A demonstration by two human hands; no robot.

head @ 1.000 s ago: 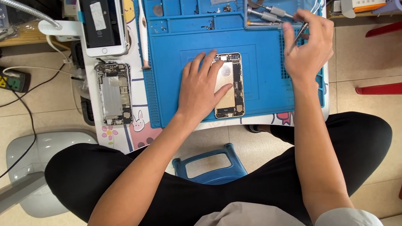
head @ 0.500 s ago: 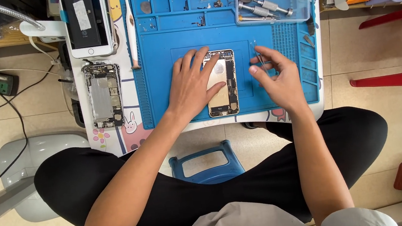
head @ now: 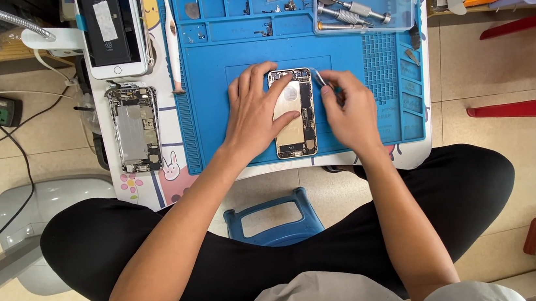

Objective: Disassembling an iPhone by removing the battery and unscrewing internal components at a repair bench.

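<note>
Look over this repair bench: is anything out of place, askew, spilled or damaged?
Nothing is spilled or visibly broken. The left hand steadies the opened phone, lying square on the blue repair mat; the right hand brings a thin tool to its top edge. A second opened phone lies off the mat, and screwdrivers sit in their clear tray.

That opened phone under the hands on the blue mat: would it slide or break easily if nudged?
The opened phone lies flat, so it probably won't tip or roll. The blue mat looks rubbery, and the left hand rests on the phone, so sliding seems unlikely. Its exposed inner parts look delicate; the right hand works beside them with a thin tool.
</note>
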